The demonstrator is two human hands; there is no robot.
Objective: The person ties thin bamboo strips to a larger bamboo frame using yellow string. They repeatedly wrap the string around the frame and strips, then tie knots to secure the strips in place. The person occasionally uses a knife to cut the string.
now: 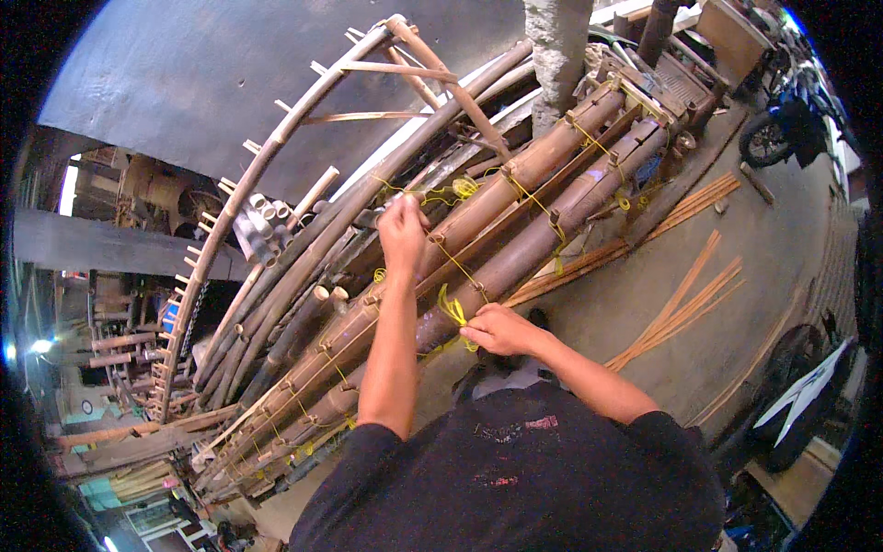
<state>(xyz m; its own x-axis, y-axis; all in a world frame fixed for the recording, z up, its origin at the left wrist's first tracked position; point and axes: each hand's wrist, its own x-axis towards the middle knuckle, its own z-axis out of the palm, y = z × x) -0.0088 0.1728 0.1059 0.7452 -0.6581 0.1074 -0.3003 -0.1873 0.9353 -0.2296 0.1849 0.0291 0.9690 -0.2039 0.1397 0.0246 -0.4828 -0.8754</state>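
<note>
Two long, thick bamboo poles lie side by side in front of me, the far pole [541, 166] and the near pole [515, 256]. Thin yellow string ties cross them at several small pegs. My left hand [403, 228] is a closed fist over the far pole, with yellow string running from it. Beside the near pole, my right hand [501, 329] pinches a loose bundle of yellow string [451, 307]. A taut length of string spans the poles between the hands. My fingers hide the exact grip on the left.
A curved bamboo ladder-like frame [276, 138] leans at the far left, beside stacked bamboo poles [313, 244]. A rough concrete post [556, 64] stands behind. Split bamboo strips [676, 313] lie on the floor at right. Motorbikes [786, 124] stand at the right edge.
</note>
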